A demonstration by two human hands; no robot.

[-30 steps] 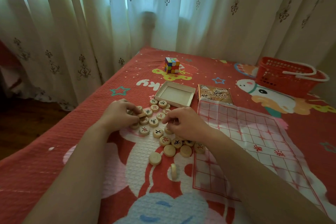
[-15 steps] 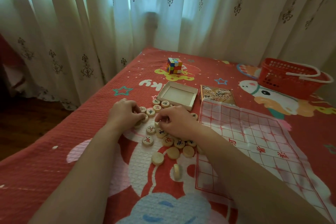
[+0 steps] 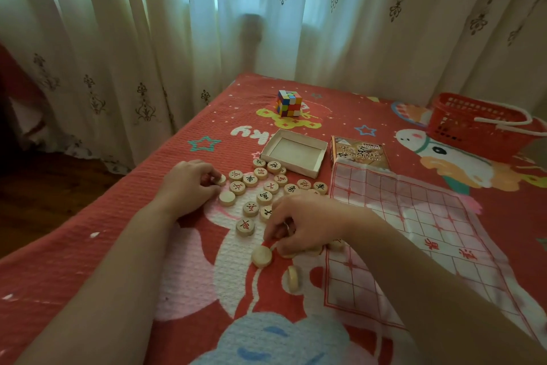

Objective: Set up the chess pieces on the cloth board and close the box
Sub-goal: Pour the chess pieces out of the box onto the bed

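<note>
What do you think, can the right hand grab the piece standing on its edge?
Probably yes: the upright piece stands close to the right hand, nothing between them, though that hand seems to be pinching another piece.

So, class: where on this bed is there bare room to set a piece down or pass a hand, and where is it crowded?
Free: the cloth board grid, right of the right hand; the bedspread strip between puzzle cube and box tray; the bedspread between the forearms, nearest the camera. Crowded: chess pieces packed between left hand and right hand.
</note>
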